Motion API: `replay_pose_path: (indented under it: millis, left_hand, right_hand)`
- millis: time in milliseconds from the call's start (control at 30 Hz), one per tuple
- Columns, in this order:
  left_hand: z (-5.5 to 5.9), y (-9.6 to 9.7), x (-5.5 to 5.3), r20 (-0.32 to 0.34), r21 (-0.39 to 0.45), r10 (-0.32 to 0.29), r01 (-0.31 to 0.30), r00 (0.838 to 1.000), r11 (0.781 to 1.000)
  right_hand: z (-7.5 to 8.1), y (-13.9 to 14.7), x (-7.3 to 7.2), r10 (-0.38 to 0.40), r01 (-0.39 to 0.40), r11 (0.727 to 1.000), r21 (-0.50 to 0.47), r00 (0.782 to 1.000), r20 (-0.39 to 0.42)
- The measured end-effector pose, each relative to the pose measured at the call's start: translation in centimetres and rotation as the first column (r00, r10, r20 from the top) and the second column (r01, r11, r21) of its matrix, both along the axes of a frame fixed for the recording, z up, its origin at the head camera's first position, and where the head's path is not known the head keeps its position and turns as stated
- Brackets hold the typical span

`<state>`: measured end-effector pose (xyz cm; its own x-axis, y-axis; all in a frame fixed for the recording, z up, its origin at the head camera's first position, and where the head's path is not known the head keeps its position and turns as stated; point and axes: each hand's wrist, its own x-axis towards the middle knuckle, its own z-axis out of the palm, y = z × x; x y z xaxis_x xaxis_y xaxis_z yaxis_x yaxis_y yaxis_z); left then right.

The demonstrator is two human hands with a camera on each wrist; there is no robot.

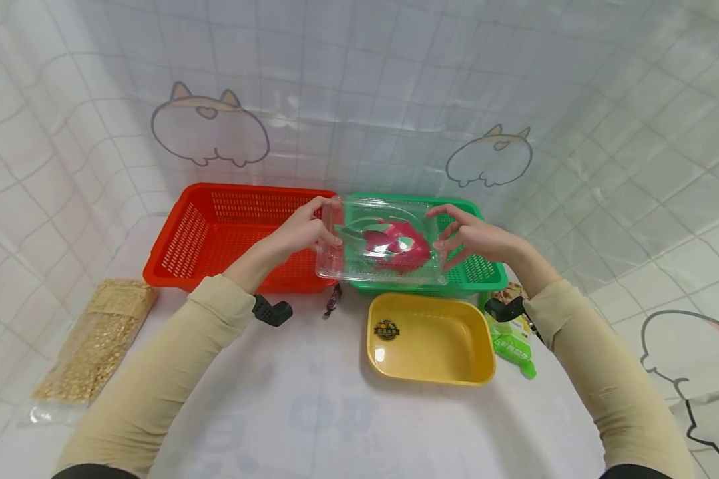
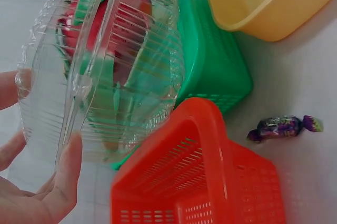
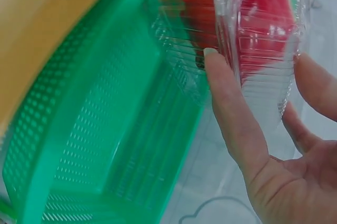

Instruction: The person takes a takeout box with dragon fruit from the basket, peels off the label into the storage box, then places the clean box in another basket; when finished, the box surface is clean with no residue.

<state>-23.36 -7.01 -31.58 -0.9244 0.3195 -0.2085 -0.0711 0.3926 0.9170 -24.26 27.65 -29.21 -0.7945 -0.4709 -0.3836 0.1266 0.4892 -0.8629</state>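
A clear plastic clamshell box [image 1: 350, 263] with a red dragon fruit [image 1: 404, 247] inside is held up between both hands. My left hand [image 1: 304, 229] grips its left end, the thumb at the seam of lid and base in the left wrist view. At the right end, my right hand [image 1: 470, 234] pinches the box with thumb and fingers spread over its ribbed side. The lid lies down over the fruit. Behind and below the box stands a green basket [image 1: 485, 271], partly hidden by it; the left end overlaps the rim of a red basket [image 1: 216, 266].
A yellow tub [image 1: 437, 342] stands in front of the green basket. To its right lies a green snack packet [image 1: 512, 342], partly behind the right forearm. One purple wrapped candy [image 1: 333, 301] lies before the baskets. A bag of oat flakes [image 1: 96, 339] lies far left.
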Motion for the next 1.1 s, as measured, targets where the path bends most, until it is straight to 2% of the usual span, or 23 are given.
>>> replay_pose_path:
  millis: [200, 467, 767, 1100]
  left_hand:
    - [0.0, 0.9, -1.5, 0.034, -0.005, -0.018, 0.018, 0.999, 1.000]
    - [0.0, 1.9, -3.3, 0.088, -0.007, -0.041, 0.042, 0.995, 0.999]
    - [0.6, 3.2, -4.8, 0.109, -0.014, -0.058, 0.060, 0.992, 0.998]
    - [0.9, 5.3, -6.2, 0.183, -0.011, -0.062, 0.065, 0.981, 0.998]
  right_hand:
    - [-0.3, 0.8, -1.4, -0.019, 0.019, 0.999, 0.029, 1.000, 0.022]
    - [-0.6, 1.7, -2.8, -0.009, 0.005, 0.998, 0.066, 0.998, 0.059]
    - [-0.2, 2.9, -4.1, -0.008, 0.001, 0.995, 0.103, 0.998, 0.066]
    - [0.2, 4.3, -5.0, -0.004, -0.003, 0.990, 0.141, 0.999, 0.051]
